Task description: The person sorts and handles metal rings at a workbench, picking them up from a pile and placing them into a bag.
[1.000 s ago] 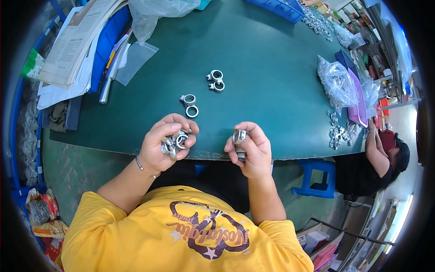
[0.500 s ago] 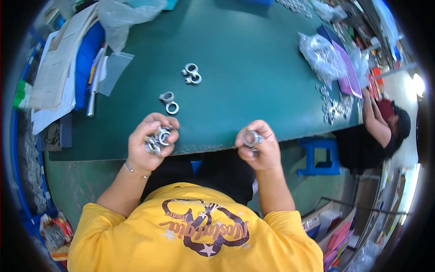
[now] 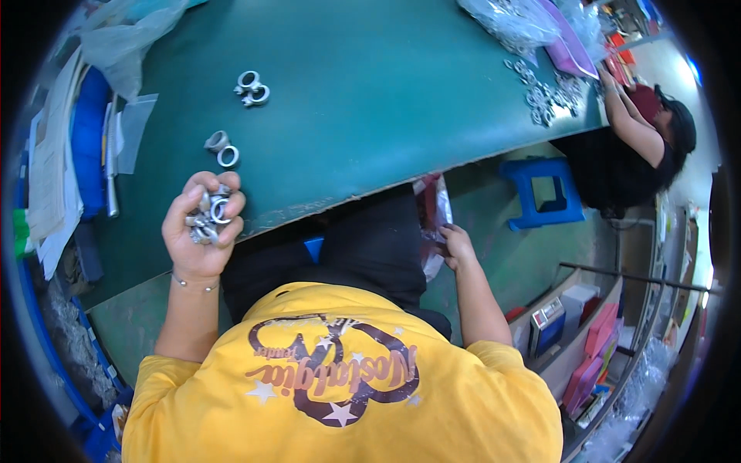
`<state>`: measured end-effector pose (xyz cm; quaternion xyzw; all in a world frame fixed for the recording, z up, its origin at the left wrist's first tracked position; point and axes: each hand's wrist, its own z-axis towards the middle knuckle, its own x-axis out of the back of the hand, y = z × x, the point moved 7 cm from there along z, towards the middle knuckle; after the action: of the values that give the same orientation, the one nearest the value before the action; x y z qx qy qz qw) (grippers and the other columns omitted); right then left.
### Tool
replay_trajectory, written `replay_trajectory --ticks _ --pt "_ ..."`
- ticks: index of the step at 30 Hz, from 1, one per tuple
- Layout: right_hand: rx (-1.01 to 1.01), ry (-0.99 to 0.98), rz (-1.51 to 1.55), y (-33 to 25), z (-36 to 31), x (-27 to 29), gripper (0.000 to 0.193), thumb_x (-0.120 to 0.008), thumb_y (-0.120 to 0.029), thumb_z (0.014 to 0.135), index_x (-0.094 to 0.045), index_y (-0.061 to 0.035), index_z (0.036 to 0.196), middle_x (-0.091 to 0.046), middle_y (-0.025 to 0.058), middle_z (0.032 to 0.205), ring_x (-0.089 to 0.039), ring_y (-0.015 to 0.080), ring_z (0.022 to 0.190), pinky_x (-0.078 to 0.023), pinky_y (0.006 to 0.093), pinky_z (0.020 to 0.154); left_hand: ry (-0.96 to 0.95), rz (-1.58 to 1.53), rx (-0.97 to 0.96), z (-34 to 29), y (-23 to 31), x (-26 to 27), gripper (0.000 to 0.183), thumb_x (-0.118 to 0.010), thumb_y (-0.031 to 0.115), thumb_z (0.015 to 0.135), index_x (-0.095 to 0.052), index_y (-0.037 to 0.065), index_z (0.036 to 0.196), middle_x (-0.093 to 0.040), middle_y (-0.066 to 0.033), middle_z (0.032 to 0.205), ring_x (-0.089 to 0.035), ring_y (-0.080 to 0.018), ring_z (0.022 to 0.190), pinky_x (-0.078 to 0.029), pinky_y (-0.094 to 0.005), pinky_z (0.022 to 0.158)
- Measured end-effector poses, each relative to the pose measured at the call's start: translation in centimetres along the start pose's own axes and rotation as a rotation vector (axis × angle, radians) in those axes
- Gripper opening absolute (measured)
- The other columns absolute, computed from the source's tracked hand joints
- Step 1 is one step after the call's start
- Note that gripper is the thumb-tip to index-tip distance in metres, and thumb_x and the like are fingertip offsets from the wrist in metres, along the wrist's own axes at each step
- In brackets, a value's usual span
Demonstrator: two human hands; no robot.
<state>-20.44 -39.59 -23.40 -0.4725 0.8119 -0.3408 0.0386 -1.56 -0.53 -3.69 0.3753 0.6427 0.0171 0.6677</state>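
My left hand (image 3: 202, 228) is raised over the table's near edge, closed around several small silvery metal ring clamps (image 3: 220, 209). Just beyond it on the table lie two pairs of similar ring pieces, one pair (image 3: 228, 156) close to my fingers and another pair (image 3: 258, 95) farther away. Below the table edge, beside my right thigh, my right hand (image 3: 457, 245) has its bent fingers at a shiny reddish and silver plastic bag (image 3: 435, 208). Its fingertips are partly hidden there, and whatever they hold cannot be made out.
The green table (image 3: 347, 100) spans the far side. Papers and a blue folder (image 3: 91, 139) stand at its left. A heap of small metal parts (image 3: 544, 100) and a purple tray (image 3: 567, 42) lie at the right, near a seated person (image 3: 656, 139) and a blue stool (image 3: 542, 193).
My right hand has gone down from above the table edge, where it held a metal ring clamp, to the bag by my thigh. The view has turned rightward; my left hand keeps its handful.
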Motion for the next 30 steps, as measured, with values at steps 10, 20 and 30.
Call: replay_trajectory --ticks 10,20,30 --pt "1.589 -0.174 -0.195 -20.9 -21.7 -14.0 0.015 -0.056 0.006 0.074 -0.058 -0.0021 0.085 -0.055 0.0110 0.088 -0.053 0.0197 0.082 -0.044 0.0276 0.069 0.006 -0.085 -0.073 0.0 0.1 0.1 0.018 -0.045 0.017 0.085 -0.054 0.002 0.088 -0.051 -0.0170 0.098 -0.050 -0.0185 0.072 -0.042 -0.0206 0.043" --pt "1.762 -0.391 -0.608 -21.3 -24.2 -26.2 0.015 -0.071 -0.007 0.067 -0.058 -0.0034 0.074 -0.054 0.0095 0.081 -0.054 0.0252 0.074 -0.046 0.0339 0.062 0.033 -0.171 -0.125 -0.7 0.3 0.4 0.018 -0.043 0.019 0.085 -0.053 0.003 0.087 -0.051 -0.0165 0.097 -0.049 -0.0179 0.070 -0.042 -0.0201 0.043" --pt "1.190 -0.862 -0.003 -19.7 -21.5 -21.2 0.014 -0.064 0.008 0.073 -0.059 0.0031 0.086 -0.060 0.0122 0.095 -0.060 0.0156 0.081 -0.052 0.0256 0.071 0.019 -0.162 -0.106 -0.1 0.2 0.2 0.018 -0.044 0.018 0.086 -0.052 0.003 0.086 -0.049 -0.0161 0.096 -0.050 -0.0169 0.070 -0.043 -0.0195 0.042"
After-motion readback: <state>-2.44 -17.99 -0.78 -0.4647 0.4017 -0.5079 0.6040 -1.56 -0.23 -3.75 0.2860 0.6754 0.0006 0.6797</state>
